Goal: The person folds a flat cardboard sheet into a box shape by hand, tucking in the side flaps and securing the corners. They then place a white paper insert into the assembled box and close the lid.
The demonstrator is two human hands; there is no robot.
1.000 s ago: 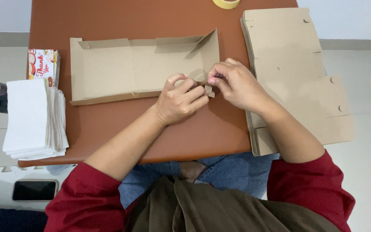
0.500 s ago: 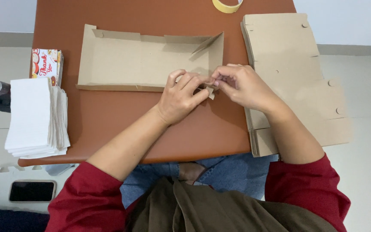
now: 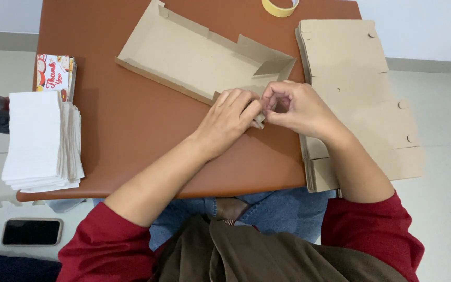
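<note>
Bare table lies open to the left of the hands, between the box and the napkins at the left edge. Ahead, the box lies slanted across the table. To the right, the cardboard stack fills the table's edge. The tape roll sits at the far edge, between box and stack.

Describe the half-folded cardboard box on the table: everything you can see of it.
The half-folded cardboard box is plain brown board, lying open and slanted across the reddish-brown table, far end toward the upper left. Its long side walls are raised; a flap stands folded inward at the right end. The left hand and right hand pinch its near right corner. It lies apart from the stack of flat blanks.
</note>
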